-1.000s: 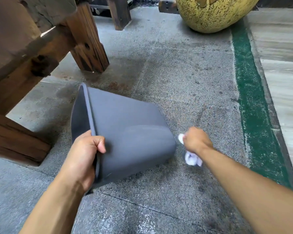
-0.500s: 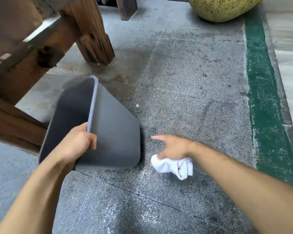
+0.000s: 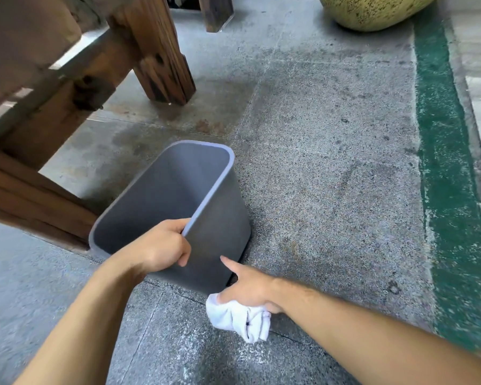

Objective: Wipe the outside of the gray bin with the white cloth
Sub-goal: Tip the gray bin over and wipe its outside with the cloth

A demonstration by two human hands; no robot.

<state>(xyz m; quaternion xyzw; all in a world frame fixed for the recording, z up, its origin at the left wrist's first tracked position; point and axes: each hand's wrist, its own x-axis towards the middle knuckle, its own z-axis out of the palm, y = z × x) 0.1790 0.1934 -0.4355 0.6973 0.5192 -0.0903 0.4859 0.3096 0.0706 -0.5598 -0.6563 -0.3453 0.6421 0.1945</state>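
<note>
Gray bin [image 3: 217, 232] now upright, mouth facing up

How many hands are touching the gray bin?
2. The left hand grips the gray bin at its near rim. The right hand, bunching the white cloth, touches the outer wall with one fingertip.

Both forearms reach forward, bare to the elbow. The left hand [image 3: 161, 247] is closed over the near rim of the gray bin [image 3: 220, 232], thumb outside against the wall and fingers curled inside. The right hand [image 3: 247, 284], just beside it, clutches the bunched white cloth [image 3: 239, 318] beneath its palm, index finger pointing out straight toward the left hand.
</note>
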